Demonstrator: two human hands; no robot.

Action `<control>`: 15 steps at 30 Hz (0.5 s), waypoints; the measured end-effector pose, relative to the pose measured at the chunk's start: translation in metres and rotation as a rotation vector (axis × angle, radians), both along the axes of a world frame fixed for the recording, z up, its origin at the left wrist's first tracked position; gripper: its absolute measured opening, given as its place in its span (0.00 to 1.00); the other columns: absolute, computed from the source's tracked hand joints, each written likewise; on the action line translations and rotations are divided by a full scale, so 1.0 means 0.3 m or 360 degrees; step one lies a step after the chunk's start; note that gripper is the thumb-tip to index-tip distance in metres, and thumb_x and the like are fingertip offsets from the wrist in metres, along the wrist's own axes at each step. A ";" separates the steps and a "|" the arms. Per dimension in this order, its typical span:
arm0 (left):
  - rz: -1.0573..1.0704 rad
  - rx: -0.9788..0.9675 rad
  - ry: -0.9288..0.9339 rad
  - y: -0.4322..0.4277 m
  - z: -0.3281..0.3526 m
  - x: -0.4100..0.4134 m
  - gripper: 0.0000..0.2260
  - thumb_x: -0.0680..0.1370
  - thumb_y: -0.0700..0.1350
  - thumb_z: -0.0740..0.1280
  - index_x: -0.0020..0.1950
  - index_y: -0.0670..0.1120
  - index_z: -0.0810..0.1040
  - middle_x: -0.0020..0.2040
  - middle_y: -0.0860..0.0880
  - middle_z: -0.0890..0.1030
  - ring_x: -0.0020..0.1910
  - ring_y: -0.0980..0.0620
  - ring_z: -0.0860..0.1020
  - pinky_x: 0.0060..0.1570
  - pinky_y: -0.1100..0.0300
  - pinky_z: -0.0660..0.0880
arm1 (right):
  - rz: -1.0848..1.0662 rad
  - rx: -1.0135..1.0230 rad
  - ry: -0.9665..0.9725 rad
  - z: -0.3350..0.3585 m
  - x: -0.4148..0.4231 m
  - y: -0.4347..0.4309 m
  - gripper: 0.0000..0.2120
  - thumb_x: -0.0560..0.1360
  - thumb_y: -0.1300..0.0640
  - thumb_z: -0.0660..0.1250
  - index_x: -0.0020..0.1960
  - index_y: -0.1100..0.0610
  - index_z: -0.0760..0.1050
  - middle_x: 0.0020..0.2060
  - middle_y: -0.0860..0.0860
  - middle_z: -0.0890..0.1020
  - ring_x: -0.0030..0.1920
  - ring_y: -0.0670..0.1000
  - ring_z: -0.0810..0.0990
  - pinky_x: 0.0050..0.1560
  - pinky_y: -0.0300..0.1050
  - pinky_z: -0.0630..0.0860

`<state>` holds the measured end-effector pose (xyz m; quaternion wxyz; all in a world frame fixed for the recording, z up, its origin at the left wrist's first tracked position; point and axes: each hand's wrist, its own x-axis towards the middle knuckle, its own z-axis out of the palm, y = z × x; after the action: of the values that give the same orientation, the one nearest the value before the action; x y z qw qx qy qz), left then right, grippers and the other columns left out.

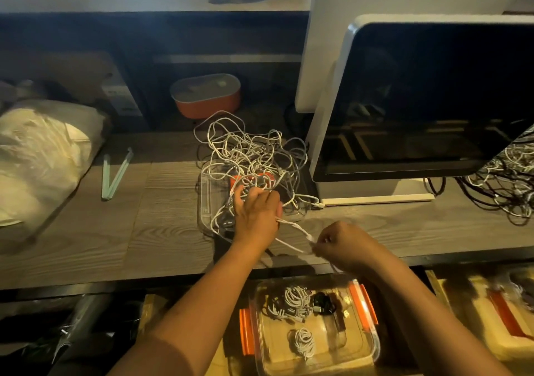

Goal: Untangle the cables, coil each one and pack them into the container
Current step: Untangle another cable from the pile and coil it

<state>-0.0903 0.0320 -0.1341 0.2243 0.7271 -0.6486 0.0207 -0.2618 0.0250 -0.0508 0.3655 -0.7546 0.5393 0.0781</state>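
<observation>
Two hands meet at centre frame: the left hand, its grip curled into the tangle of white cables on the table, and the right hand, its grip pinching one white strand, above the clear container of coiled cables at lower centre.

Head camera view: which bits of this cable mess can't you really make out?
Head view, tangle: overlapping strands hide the cable count.
Head view, clear tray: the tangle and left hand cover most of its contents.
Head view, second tangle: cut off by the right edge.
Head view, held white cable: the right hand hides its end.
</observation>
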 end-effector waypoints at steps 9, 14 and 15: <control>-0.0069 0.0173 0.0128 0.012 -0.019 0.051 0.10 0.74 0.50 0.69 0.53 0.49 0.77 0.53 0.53 0.77 0.60 0.50 0.68 0.67 0.49 0.53 | -0.0618 -0.0144 -0.0900 -0.028 -0.010 0.011 0.10 0.79 0.53 0.61 0.41 0.53 0.76 0.41 0.49 0.79 0.40 0.49 0.76 0.39 0.45 0.72; -0.0096 0.0195 0.0176 0.057 -0.057 0.055 0.20 0.75 0.41 0.67 0.66 0.49 0.74 0.63 0.49 0.77 0.68 0.49 0.67 0.72 0.47 0.47 | -0.1409 0.0380 -0.1634 -0.021 0.030 0.014 0.09 0.80 0.56 0.57 0.48 0.57 0.74 0.47 0.54 0.79 0.46 0.53 0.78 0.48 0.48 0.74; -0.0069 0.0260 0.0196 0.057 -0.044 0.050 0.20 0.76 0.40 0.64 0.68 0.49 0.72 0.65 0.50 0.75 0.70 0.50 0.64 0.73 0.50 0.44 | -0.1565 0.0544 -0.1898 -0.014 0.037 0.011 0.09 0.80 0.57 0.56 0.49 0.59 0.74 0.47 0.56 0.81 0.47 0.53 0.80 0.52 0.50 0.76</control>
<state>-0.0754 0.0492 -0.1473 0.2041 0.7287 -0.6486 -0.0817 -0.2508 0.0283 -0.0550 0.6963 -0.2777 0.5047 -0.4282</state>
